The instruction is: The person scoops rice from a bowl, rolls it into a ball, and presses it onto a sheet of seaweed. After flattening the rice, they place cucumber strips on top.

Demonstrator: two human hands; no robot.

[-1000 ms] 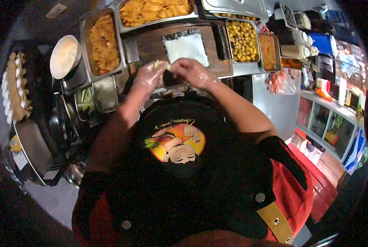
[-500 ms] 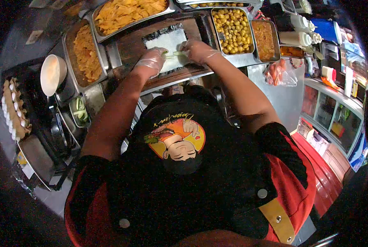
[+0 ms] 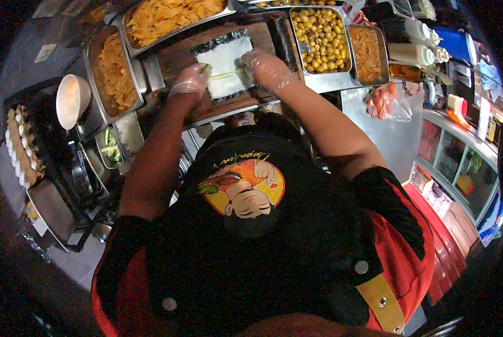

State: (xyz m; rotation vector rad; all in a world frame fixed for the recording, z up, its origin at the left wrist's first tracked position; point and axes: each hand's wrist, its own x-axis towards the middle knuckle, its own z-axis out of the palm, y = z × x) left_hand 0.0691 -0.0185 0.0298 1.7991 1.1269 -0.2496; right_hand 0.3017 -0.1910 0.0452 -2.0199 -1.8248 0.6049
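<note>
A sheet of seaweed [image 3: 241,92] spread with white rice [image 3: 223,56] lies on a brown wooden board [image 3: 170,54]. Across the rice runs a pale green cucumber strip [image 3: 222,75]. At the left edge of the sheet, my left hand [image 3: 189,80], in a clear plastic glove, is closed on a small green cucumber piece [image 3: 205,68]. My right hand [image 3: 267,68], also gloved, is over the sheet's right edge. Its fingers are pinched at the right end of the strip, and they partly hide that end.
Metal trays of orange slices [image 3: 173,19], orange shredded filling [image 3: 118,73], small yellow-brown round pieces [image 3: 322,42] and brown sauce [image 3: 366,53] surround the board. A white bowl [image 3: 71,101], cucumber tray [image 3: 111,147] and egg carton [image 3: 25,149] are left. Squeeze bottles [image 3: 409,53] stand right.
My left hand has moved left, away from the middle of the rice to the sheet's edge. The cucumber strip now shows lying across the rice. My right hand has stayed near the right edge.
</note>
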